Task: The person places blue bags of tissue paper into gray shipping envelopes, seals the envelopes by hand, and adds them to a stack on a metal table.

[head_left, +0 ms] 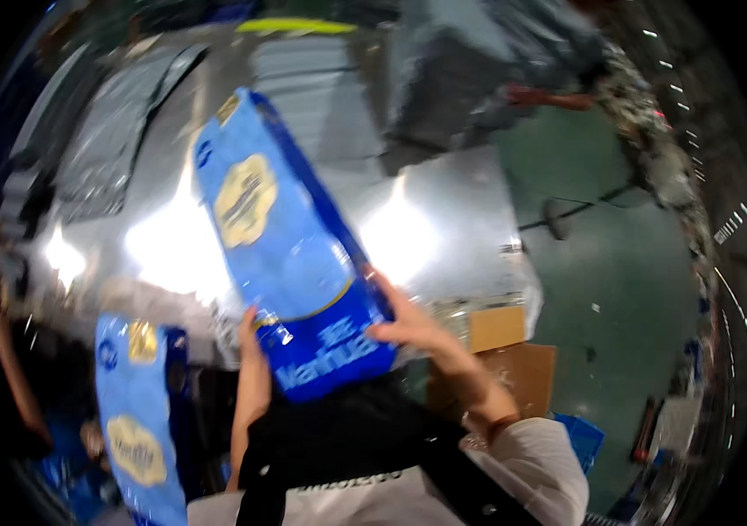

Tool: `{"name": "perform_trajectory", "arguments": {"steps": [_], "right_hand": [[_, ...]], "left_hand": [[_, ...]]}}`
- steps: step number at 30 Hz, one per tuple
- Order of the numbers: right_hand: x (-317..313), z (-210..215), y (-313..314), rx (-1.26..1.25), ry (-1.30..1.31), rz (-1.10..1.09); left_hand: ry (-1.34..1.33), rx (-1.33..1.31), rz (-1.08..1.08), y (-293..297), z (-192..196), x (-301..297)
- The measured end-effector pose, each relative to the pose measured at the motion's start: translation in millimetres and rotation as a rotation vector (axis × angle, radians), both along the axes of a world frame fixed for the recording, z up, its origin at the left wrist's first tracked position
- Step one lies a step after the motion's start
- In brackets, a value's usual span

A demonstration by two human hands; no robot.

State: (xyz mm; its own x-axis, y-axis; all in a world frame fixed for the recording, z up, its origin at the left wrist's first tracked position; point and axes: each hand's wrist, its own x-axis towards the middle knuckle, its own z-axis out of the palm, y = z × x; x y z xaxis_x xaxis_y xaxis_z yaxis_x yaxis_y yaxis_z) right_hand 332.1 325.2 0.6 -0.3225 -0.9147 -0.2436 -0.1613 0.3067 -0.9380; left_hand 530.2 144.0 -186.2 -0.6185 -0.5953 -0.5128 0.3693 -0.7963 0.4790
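Both hands grip one long blue pack (290,254) w/ a yellow emblem, held tilted over the shiny metal counter (443,219), top end leaning far-left, dark-blue bottom end near the person. Right hand (413,329) is on the pack's lower right edge, fingers (382,289) wrapped onto its side, closed around it. Left hand (251,351) is at the lower left corner, fingers pressed up along the edge; how far they curl behind can't be told, pic is blurred. A 2nd blue pack (132,421) of the same kind stands upright at near left, apart from both hands. Cardboard box (513,359) sits near right, just beyond the right wrist, green floor (619,289) further right.
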Motion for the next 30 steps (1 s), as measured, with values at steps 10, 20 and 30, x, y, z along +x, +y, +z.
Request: {"name": "perform_trajectory", "arguments": {"steps": [10,20,30], "right_hand": [[-7.5,-181.4,6.8,-0.002,-0.221,-0.398],[-33.5,-207.3,-31.6,0.157,0.402,-0.557],[-35.6,-212.9,-30.9,0.223,0.387,-0.584]], "left_hand": [[-0.555,-0.827,-0.290,12.6,-96.3,-57.9],[-0.698,-0.965,-0.393,12.3,-41.2,-68.1],[-0.776,-1.048,-0.413,11.7,-31.6,-72.5]]}}
